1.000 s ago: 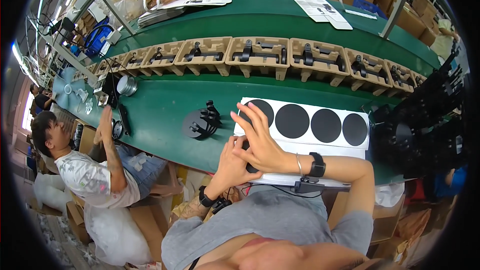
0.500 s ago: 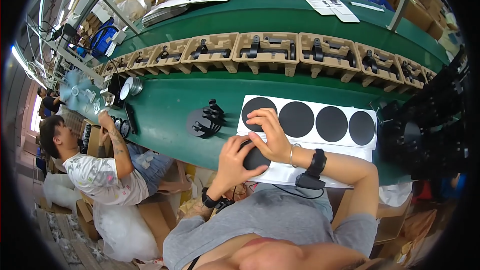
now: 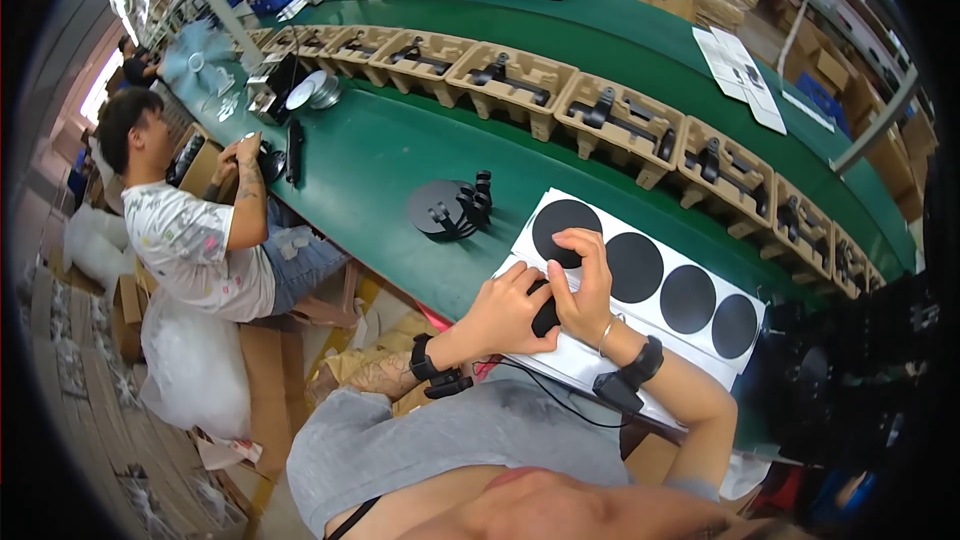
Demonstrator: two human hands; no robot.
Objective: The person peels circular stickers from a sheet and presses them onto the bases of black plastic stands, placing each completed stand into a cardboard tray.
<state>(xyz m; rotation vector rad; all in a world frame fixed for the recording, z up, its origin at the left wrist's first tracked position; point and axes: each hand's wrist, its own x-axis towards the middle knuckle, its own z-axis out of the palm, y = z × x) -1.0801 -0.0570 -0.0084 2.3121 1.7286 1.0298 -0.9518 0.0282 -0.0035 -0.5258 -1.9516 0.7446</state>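
Note:
A black disc (image 3: 545, 316) sits between my two hands, partly covered by them. My left hand (image 3: 505, 312) curls around its left side, thumb along the near edge and fingers over the top. Against the disc's right side rests my right hand (image 3: 588, 290), its thumb and bent fingers apart with a gap between them. Beneath lies a white sheet (image 3: 655, 352) carrying a row of black round pads (image 3: 634, 268). The right fingertips hover over or touch the leftmost pad (image 3: 567, 232); which, I cannot tell. Left of the sheet is a stack of black discs (image 3: 440, 208) with black clip-like parts (image 3: 478, 198).
Tan moulded trays (image 3: 620, 120) with black parts line the green table's (image 3: 370, 165) far side. White printed cards (image 3: 740, 80) lie beyond. A co-worker (image 3: 190, 190) sits at left near silver discs (image 3: 315, 90) and a fan (image 3: 197, 58). Dark racks (image 3: 815, 370) stand at right.
The view has turned, so the table and trays now slant down to the right. My hands have come closer together over the black disc, covering more of it.

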